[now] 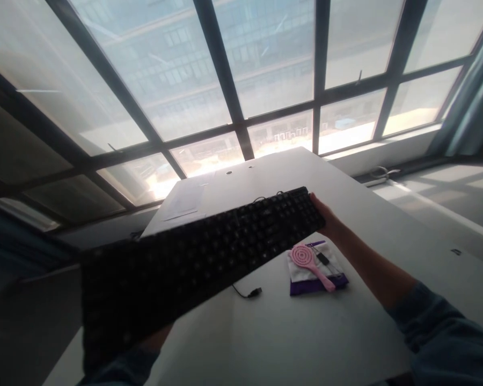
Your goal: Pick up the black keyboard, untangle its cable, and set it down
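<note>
Both hands hold the black keyboard [201,252] lifted above the white desk [346,321]: right hand [326,217] grasping its far end, left hand [156,338] under its near end. A pink brush [309,260] lies on the desk.

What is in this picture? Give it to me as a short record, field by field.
setting: white table before a large window
left hand: mostly hidden beneath the near end of the black keyboard, holding it
right hand: grips the keyboard's far end
keyboard: lifted above the table, tilted, keys facing up
cable: USB plug lies on the table under the keyboard
other items: pink hairbrush lying on a white and purple packet
far end of table: sheet of paper
</note>
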